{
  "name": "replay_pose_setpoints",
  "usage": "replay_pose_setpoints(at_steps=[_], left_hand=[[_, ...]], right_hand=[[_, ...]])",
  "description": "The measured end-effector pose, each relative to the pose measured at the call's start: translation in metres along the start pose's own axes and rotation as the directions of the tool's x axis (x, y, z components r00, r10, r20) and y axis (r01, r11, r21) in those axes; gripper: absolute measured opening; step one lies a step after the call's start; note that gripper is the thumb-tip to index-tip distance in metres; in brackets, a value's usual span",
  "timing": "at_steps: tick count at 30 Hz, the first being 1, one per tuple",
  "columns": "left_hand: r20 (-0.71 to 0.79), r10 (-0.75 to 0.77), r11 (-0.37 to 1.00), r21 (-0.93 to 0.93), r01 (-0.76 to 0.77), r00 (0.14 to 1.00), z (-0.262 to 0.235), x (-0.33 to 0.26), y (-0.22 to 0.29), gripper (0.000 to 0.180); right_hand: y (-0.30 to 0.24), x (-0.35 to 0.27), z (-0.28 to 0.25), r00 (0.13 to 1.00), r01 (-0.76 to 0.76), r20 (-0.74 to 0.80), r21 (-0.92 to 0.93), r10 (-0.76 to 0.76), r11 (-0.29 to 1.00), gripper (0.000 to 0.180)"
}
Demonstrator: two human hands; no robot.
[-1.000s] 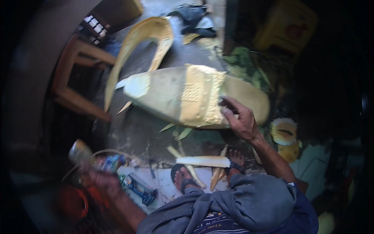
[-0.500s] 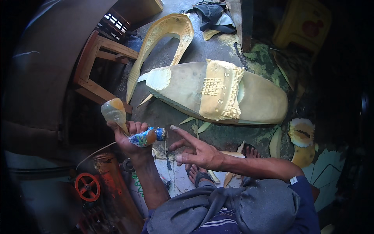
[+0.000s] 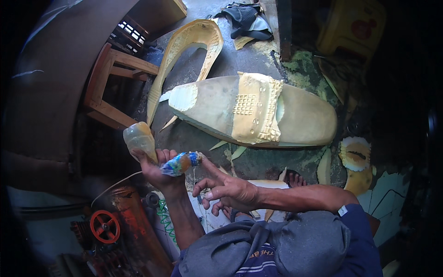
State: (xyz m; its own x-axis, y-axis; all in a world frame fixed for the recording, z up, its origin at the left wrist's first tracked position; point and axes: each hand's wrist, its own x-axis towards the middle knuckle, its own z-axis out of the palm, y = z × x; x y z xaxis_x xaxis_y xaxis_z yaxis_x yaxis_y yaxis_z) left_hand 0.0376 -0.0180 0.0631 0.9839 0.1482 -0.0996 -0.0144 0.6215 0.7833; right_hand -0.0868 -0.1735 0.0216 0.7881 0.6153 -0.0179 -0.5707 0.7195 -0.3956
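My left hand is closed around a plastic bottle with amber contents. Its clear, cloudy end sticks out above my thumb, and a blue-labelled part with a neck points right; my fingers hide how the two join. My right hand holds nothing. Its index finger reaches to the bottle's mouth, seeming to touch it, while the other fingers are apart and loosely bent. Beyond my hands lies a long grey-tan foam seat, like a motorcycle seat, with a yellow moulded foam piece across its middle.
A curved yellow foam piece lies behind the seat, beside a wooden stool frame. Dark cloth scraps are at the back. A machine with a red wheel stands at my left. Foam offcuts lie to the right.
My left hand has turned slightly and shifted a little right with the bottle. My right index finger has come to the bottle's mouth, where before there was a gap. The whole view has shifted slightly.
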Motion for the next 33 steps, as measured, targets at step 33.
replay_pose_setpoints(at_steps=[33], left_hand=[[0.653,-0.751,0.24,0.407,-0.881,0.098,0.14,0.083,-0.21,0.049]], right_hand=[[-0.209,-0.086,-0.243,0.529,-0.516,-0.262,-0.855,-0.807,-0.06,0.046]])
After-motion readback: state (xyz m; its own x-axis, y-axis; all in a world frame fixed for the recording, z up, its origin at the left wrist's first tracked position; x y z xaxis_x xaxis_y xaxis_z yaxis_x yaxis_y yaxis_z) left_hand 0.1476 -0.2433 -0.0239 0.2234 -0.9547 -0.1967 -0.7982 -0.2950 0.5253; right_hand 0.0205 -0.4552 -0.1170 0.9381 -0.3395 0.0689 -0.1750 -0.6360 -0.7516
